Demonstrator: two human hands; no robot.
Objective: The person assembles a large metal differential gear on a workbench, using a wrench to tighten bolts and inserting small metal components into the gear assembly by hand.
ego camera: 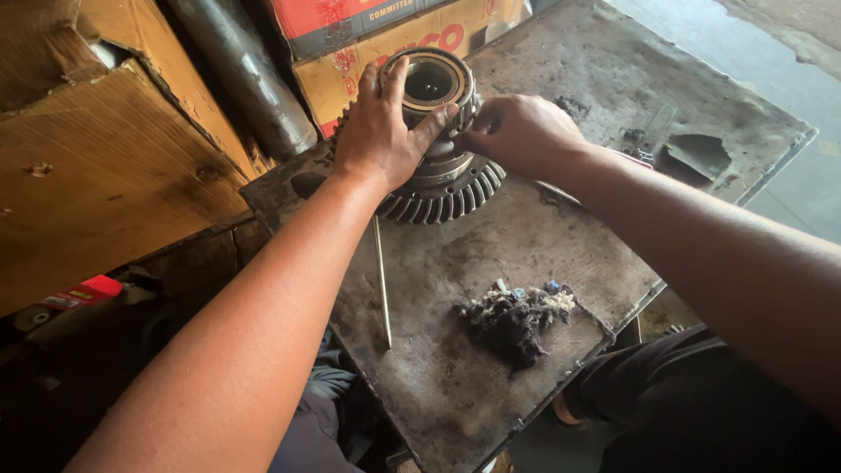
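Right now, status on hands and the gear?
Left hand gripping bearing atop ring gear. Right hand at its side. Thin rod, dirty rag nearby.

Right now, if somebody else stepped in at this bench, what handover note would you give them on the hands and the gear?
Left hand: laid over the top of the gear assembly, fingers around the bearing, gripping it.
Right hand: closed against the bearing's right side.
The assembly stands upright, toothed ring down, on the greasy metal table, near its far edge.
A thin metal rod lies loose in front of it; a dirty rag wad lies nearer.
Done: bearing sits on top of the assembly. Whether it is fully seated cannot be told.
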